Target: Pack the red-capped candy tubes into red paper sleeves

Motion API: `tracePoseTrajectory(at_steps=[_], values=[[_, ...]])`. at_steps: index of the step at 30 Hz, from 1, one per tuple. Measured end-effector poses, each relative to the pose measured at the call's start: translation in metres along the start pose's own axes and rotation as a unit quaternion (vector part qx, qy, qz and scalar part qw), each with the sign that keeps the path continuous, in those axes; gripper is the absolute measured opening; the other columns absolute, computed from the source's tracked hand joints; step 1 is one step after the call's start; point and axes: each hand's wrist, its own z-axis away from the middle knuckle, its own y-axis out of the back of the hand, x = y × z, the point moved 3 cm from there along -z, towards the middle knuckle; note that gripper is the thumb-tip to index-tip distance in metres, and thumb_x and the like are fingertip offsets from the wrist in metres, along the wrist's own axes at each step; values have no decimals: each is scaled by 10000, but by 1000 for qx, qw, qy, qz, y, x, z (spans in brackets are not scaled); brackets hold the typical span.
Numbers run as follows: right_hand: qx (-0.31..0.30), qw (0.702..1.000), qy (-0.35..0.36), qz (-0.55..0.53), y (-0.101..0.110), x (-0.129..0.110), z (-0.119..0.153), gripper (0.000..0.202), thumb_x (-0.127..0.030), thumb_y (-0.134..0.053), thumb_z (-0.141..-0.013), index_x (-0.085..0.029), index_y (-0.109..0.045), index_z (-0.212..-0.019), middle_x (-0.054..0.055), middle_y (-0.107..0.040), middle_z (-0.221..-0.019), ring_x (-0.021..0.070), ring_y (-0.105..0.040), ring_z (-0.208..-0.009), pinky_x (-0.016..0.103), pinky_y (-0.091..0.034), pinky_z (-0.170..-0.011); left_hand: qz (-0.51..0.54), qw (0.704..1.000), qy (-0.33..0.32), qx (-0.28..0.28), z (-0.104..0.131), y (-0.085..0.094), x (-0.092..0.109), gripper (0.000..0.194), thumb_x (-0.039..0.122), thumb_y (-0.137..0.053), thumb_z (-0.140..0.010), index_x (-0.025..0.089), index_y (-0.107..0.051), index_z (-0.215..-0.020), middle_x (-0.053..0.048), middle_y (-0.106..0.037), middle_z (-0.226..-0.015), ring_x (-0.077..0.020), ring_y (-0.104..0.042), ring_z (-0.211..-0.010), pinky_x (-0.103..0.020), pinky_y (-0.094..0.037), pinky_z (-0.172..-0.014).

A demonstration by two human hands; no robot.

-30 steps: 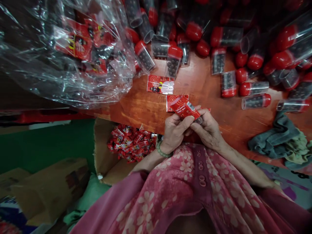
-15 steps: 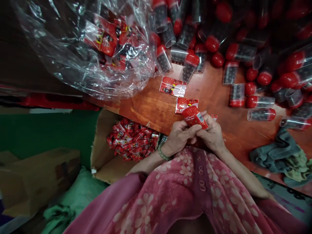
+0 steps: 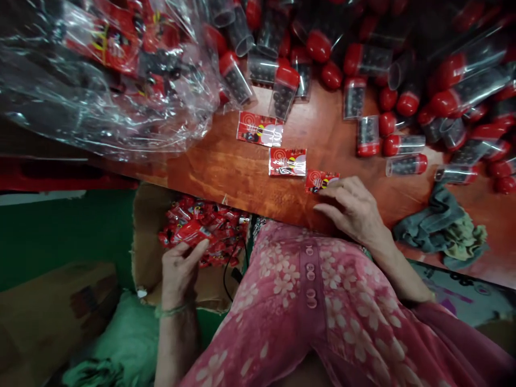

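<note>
My left hand (image 3: 179, 269) is over the cardboard box at the left, with a red packet (image 3: 192, 231) between thumb and fingers. Many similar red packets (image 3: 221, 228) fill the box beneath it. My right hand (image 3: 355, 212) is above the table's front edge, thumb and fingers apart. Its fingertips meet the right end of a flat red card (image 3: 318, 181); whether they press on it is hard to tell. Two more red printed pieces, one in the middle (image 3: 287, 162) and one farther left (image 3: 260, 129), lie in a slanting row on the wooden table.
A clear plastic bag (image 3: 161, 118) with red packets lies at the upper left. Many clear tubes with red caps (image 3: 366, 137) and dark beads cover the back and right. Crumpled cloths (image 3: 439, 228) lie at the right edge. The cardboard box (image 3: 145, 242) stands below the table's left front edge.
My hands have separated. The left carried the red packet left to over the box; the right let go of it and opened beside the rightmost card. The view shifted right.
</note>
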Motion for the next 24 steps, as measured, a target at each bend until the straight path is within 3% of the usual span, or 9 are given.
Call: tracePoseTrajectory(at_steps=[2, 4, 7, 10, 12, 15, 17, 20, 24], values=[[2, 996, -7, 94, 4, 12, 3, 269, -342, -717, -932, -226, -707, -1175, 136, -715, -1177, 308, -618, -1075, 482, -478, -901, -71, 997, 15, 30, 14, 25, -21, 287, 353, -719, -889, 495, -735, -1138, 144, -762, -680, -158, -592, -465, -308, -432, -429], [-2, 989, -9, 146, 3, 21, 5, 329, -356, -708, -935, -227, -700, -1237, 152, -695, -1248, 337, -587, -1123, 507, -446, -915, -154, 984, -5, 85, 18, 39, -25, 322, 328, -834, -777, 441, -762, -1070, 109, -618, -458, -169, -539, -404, -294, -320, -405], [20, 985, 5, 174, -2, 29, 7, 264, -386, -673, -962, -253, -722, -1185, 116, -719, -1192, 302, -594, -1081, 480, -425, -896, -230, 956, -76, 165, 6, 28, -1, 423, 346, -866, -745, 368, -760, -1154, 71, -588, -463, -188, -639, -505, -301, -341, -445], [47, 983, 23, 176, -8, 35, 7, 185, -375, -641, -988, -270, -744, -1100, 77, -745, -1111, 258, -605, -1026, 453, -411, -890, -226, 962, -93, 124, -26, -21, 42, 382, 376, -789, -854, 354, -739, -1232, 13, -807, -892, -190, -731, -720, -317, -548, -619], [59, 982, 29, 180, -11, 39, 7, 166, -356, -629, -997, -272, -755, -1064, 64, -757, -1068, 244, -604, -1002, 446, -400, -891, -220, 960, -165, 53, -52, -69, 75, 338, 269, -766, -881, 294, -741, -1217, -23, -812, -1038, -189, -762, -846, -327, -622, -774], [69, 980, 34, 183, -14, 43, 6, 155, -317, -620, -1002, -276, -764, -1045, 55, -764, -1024, 234, -598, -984, 439, -386, -894, -253, 907, -337, -21, -84, -140, 111, 347, 204, -700, -928, 146, -690, -1270, -138, -758, -1245, -230, -732, -1130, -357, -610, -994], [75, 981, 44, 173, -14, 43, 4, 154, -297, -616, -1003, -273, -763, -1042, 54, -764, -1019, 234, -594, -987, 434, -381, -892, -271, 878, -391, -49, -101, -175, 117, 357, 183, -613, -974, 106, -643, -1321, -184, -697, -1355, -257, -656, -1287, -399, -560, -1101], [79, 983, 49, 158, -14, 41, 3, 182, -276, -577, -1019, -246, -757, -1015, 65, -759, -1022, 232, -589, -976, 424, -382, -876, -309, 856, -411, -49, -118, -202, 116, 355, 125, -512, -995, 58, -625, -1325, -220, -687, -1329, -283, -641, -1262, -440, -555, -1078], [59, 987, 26, 144, -13, 40, 0, 237, -271, -518, -1046, -209, -744, -1013, 88, -751, -1038, 227, -590, -966, 411, -397, -865, -350, 834, -425, -43, -127, -208, 118, 324, 92, -431, -1004, 52, -676, -1213, -185, -736, -1083, -251, -659, -972, -408, -586, -876]])
